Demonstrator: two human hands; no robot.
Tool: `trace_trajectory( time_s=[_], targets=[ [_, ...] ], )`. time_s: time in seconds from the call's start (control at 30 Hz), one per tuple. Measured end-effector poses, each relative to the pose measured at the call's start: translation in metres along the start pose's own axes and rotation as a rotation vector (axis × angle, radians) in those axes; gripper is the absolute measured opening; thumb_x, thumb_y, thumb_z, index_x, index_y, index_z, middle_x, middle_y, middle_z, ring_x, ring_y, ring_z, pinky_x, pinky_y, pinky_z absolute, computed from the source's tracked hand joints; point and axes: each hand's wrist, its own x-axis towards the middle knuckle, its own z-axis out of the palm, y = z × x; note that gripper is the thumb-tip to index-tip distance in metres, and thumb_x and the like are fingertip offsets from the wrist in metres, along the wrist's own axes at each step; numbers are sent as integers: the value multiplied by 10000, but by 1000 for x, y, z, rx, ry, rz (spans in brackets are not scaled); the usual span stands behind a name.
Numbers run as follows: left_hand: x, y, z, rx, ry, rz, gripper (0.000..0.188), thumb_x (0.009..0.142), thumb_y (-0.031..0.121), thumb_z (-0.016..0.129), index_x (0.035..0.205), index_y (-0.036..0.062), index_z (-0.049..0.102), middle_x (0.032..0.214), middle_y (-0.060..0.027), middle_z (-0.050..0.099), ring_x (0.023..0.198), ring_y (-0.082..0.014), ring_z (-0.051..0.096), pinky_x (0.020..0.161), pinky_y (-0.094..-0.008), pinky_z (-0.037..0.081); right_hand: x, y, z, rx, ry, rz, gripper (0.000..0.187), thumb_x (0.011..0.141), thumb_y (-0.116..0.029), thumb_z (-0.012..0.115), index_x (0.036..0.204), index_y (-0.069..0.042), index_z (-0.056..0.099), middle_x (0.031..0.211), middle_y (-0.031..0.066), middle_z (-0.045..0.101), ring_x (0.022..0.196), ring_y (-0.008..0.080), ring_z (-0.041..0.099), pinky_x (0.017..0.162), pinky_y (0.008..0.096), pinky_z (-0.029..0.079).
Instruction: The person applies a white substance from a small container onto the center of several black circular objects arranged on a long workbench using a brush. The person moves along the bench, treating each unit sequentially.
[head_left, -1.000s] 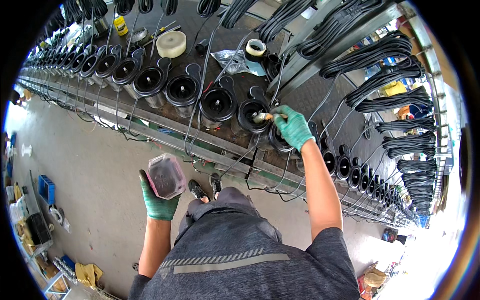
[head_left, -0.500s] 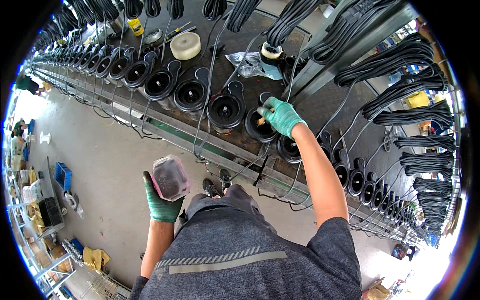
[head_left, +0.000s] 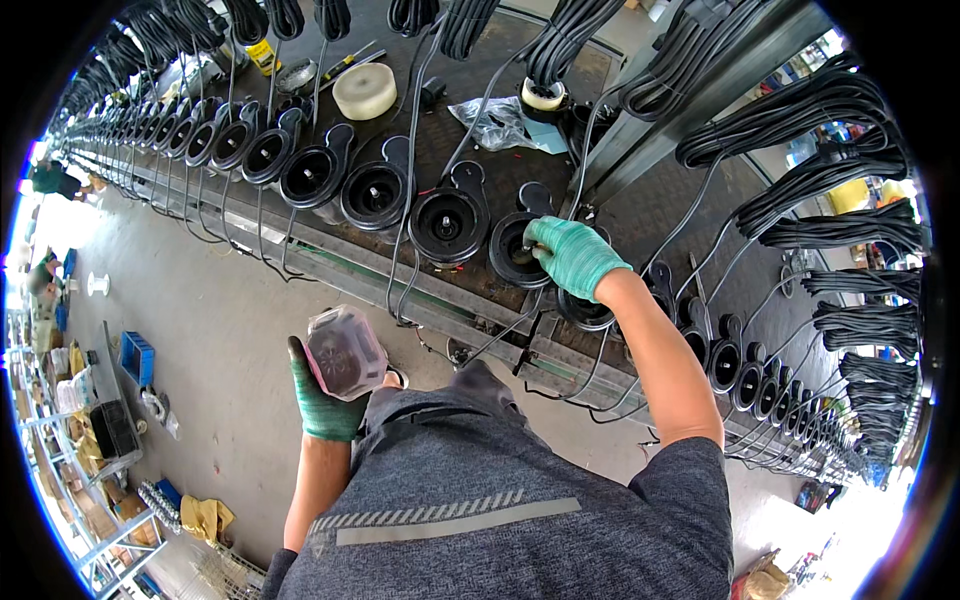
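The right hand point(head_left: 575, 256) reaches over a black cup point(head_left: 506, 262) near the edge of the surface point(head_left: 650, 202). Its fingers are bent close together and dip into the cup's mouth; whether they grip anything cannot be told. The cup's mouth faces up, and its long axis, from rim to tab point(head_left: 536, 197), points away from the person, slightly right. The left hand point(head_left: 328, 412), fingers wrapped part-way around, holds a clear tub point(head_left: 345, 350), its long axis tilting from upper left to lower right.
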Motion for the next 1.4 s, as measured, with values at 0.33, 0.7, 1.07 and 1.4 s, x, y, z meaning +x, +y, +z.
trace_trajectory(
  time_s=[0.33, 0.7, 1.07, 1.4],
  targets=[
    [19, 44, -4, -14, -23, 6, 663, 980, 677, 391, 1392, 175, 527, 1301, -107, 618, 983, -299, 636, 737, -468, 551, -11, -50, -49, 427, 292, 285, 232, 946, -159, 693, 1157, -63, 692, 909, 117, 727, 754, 189, 686, 713, 323, 551],
    [17, 71, -16, -66, 48, -9, 697, 970, 706, 372, 1392, 172, 521, 1284, -97, 615, 940, -291, 632, 649, -436, 542, 65, -64, 74, 495, 432, 282, 128, 954, -160, 693, 1043, -68, 696, 746, 84, 702, 532, 129, 579, 513, 298, 451],
    [15, 78, -27, -70, 84, 9, 712, 962, 715, 384, 1383, 157, 524, 1266, -99, 616, 922, -296, 633, 626, -423, 529, 124, -89, 25, 597, -114, 507, 335, 998, -325, 621, 1039, 6, 645, 757, 83, 683, 534, 155, 596, 501, 328, 471],
    [18, 91, -32, -115, 92, -1, 718, 962, 714, 397, 1404, 161, 519, 1282, -114, 620, 933, -308, 644, 637, -446, 550, 111, -79, 22, -16, -139, 67, 163, 909, -111, 633, 1058, -51, 663, 1001, 165, 690, 926, 365, 658, 825, 426, 524]
  ],
)
